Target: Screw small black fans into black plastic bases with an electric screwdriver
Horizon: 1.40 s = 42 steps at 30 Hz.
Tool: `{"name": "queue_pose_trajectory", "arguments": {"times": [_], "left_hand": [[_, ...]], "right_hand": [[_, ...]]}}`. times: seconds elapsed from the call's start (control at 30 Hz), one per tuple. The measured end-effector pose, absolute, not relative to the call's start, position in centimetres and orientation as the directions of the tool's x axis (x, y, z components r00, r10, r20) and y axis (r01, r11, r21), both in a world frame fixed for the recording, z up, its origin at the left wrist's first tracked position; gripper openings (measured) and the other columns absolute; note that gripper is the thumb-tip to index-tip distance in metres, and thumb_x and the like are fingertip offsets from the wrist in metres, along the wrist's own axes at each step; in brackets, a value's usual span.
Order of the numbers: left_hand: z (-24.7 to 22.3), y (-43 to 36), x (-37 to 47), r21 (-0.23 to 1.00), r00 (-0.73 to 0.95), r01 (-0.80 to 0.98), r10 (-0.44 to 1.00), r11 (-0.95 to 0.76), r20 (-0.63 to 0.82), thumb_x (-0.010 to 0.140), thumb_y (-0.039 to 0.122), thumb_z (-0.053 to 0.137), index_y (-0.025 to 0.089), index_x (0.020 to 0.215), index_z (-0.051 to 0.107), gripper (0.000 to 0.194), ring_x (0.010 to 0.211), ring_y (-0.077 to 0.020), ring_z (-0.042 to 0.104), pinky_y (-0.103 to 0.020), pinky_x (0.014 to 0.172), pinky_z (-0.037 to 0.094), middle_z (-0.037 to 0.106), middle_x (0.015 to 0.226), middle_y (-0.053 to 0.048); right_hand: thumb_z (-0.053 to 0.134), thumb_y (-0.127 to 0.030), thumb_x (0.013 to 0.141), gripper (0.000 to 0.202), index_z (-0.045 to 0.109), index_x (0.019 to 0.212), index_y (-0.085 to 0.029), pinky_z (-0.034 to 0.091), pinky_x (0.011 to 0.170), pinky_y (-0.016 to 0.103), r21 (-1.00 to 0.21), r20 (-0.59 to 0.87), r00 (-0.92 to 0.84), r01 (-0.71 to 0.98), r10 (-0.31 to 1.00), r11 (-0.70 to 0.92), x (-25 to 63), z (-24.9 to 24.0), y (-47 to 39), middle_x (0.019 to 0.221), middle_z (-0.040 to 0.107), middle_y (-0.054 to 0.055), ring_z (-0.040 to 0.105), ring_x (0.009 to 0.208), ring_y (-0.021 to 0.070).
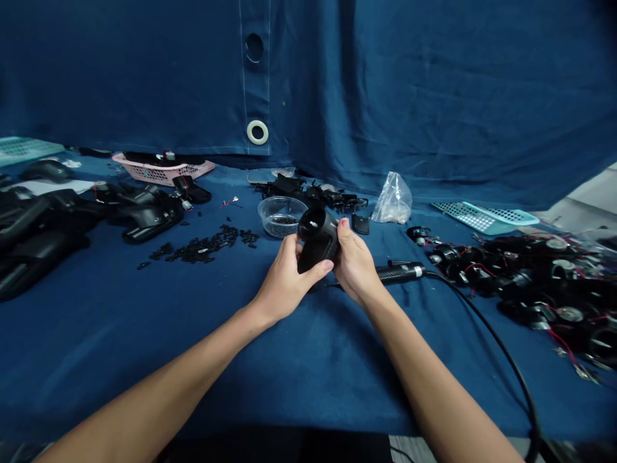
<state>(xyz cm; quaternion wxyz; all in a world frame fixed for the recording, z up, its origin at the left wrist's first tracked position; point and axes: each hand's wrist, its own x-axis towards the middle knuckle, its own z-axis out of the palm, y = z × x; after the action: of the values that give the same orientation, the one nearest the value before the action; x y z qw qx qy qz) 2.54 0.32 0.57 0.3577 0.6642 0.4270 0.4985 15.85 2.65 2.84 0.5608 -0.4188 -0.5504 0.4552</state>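
Note:
Between my two hands, over the middle of the blue-covered table, is a black plastic housing [319,239] with a round open end turned up and to the left. My left hand [289,280] is closed round its lower left side, the thumb lying across the front. On the right side my right hand [355,260] grips it, thumb up by the rim. Just behind stands a clear round tub [282,217] with small dark bits in it. A black electric screwdriver [400,272] lies beyond my right wrist, its cable running right.
Small black parts [207,244] are scattered left of the tub. Black housings [149,209] pile up at the left, near a pink basket [164,172]. Wired black assemblies [569,283] crowd the right side. Behind are a plastic bag [393,199] and a turquoise basket [482,217].

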Motion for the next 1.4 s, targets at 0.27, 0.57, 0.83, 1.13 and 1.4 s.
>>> {"name": "queue_pose_trajectory", "arguments": {"times": [0.27,0.57,0.83,1.13,1.4], "left_hand": [[0.6,0.4,2.3,0.903,0.181,0.177,0.915,-0.391,0.361,0.086,0.039,0.065,0.019,0.121,0.049,0.044,0.101,-0.0233,0.058,-0.038,0.090,0.046,0.060,0.111,-0.008],[0.6,0.6,2.5,0.935,0.216,0.038,0.917,-0.351,0.336,0.086,0.036,0.064,0.017,0.121,0.050,0.042,0.100,-0.0219,0.057,-0.035,0.089,0.044,0.061,0.109,-0.007],[0.1,0.9,2.7,0.954,0.248,-0.024,0.922,-0.300,0.297,0.085,0.034,0.066,0.017,0.121,0.048,0.044,0.097,-0.0214,0.057,-0.035,0.086,0.047,0.059,0.104,-0.007],[-0.7,1.2,2.4,0.605,-0.035,0.588,0.731,-0.536,0.681,0.074,0.025,0.075,0.018,0.129,0.038,0.066,0.114,-0.0278,0.045,-0.047,0.100,0.041,0.046,0.117,-0.011],[-0.4,1.0,2.2,0.597,-0.071,0.638,0.735,-0.487,0.675,0.078,0.035,0.071,0.017,0.125,0.043,0.057,0.107,-0.0270,0.048,-0.046,0.096,0.045,0.046,0.110,-0.010]], "right_hand": [[0.047,-0.059,0.090,0.045,0.064,0.109,-0.023,0.053,0.077,0.029,-0.955,0.271,-0.087,-0.152,0.959,0.256,15.9,3.0,2.5,0.102,0.069,0.005,0.064,0.092,0.0172],[0.068,-0.051,0.078,0.035,0.066,0.096,-0.021,0.044,0.063,0.020,-0.947,0.213,0.006,-0.247,0.977,0.208,16.1,3.3,2.5,0.086,0.062,-0.001,0.052,0.068,0.0080],[0.065,-0.056,0.079,0.045,0.066,0.107,-0.021,0.052,0.075,0.027,-0.963,0.255,0.029,-0.086,0.966,0.257,16.9,2.9,2.9,0.096,0.068,0.002,0.062,0.083,0.0153],[0.050,-0.055,0.090,0.050,0.061,0.127,-0.024,0.055,0.094,0.034,-0.945,0.311,-0.101,-0.136,0.945,0.297,16.3,2.9,2.2,0.134,0.059,0.004,0.058,0.122,0.0215],[0.065,-0.047,0.082,0.047,0.061,0.122,-0.022,0.047,0.105,0.039,-0.922,0.388,-0.115,-0.039,0.915,0.386,15.6,3.5,1.2,0.128,0.063,0.004,0.058,0.122,0.0214]]}}
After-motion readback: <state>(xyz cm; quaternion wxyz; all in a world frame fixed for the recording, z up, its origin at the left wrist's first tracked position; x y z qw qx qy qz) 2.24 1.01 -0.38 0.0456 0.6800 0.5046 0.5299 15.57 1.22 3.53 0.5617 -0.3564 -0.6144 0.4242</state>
